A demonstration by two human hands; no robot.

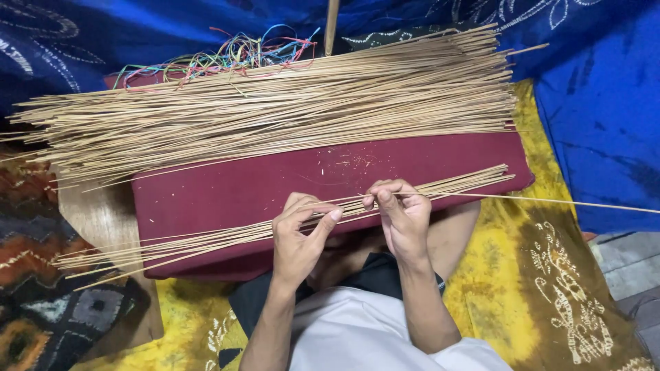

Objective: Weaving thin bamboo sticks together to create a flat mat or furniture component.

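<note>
Along the near edge of a maroon cushion, a small bundle of thin cane sticks was laid slantwise, running from the lower left, past the cushion's left end, up toward its right end. This bundle was gripped by the left hand, whose fingers were curled around the sticks with the thumb pressed against them from the near side. Just beside it, touching the same bundle, the right hand was held with its fingertips drawn together, and a single long stick was pinched between them; that stick was stretched out well past the cushion's right edge, over a yellow patterned cloth.

Across the far edge of the cushion a much larger heap of the same sticks was spread, its ends fanned out beyond the cushion's left side. Behind that heap, at the far left corner, a tangle of coloured strings was seen. Fine scraps were scattered on the bare maroon surface between heap and bundle. Blue patterned fabric was draped behind and to the right. A wooden board was partly covered by the cushion's left end, and a dark woven mat was laid at the lower left
</note>
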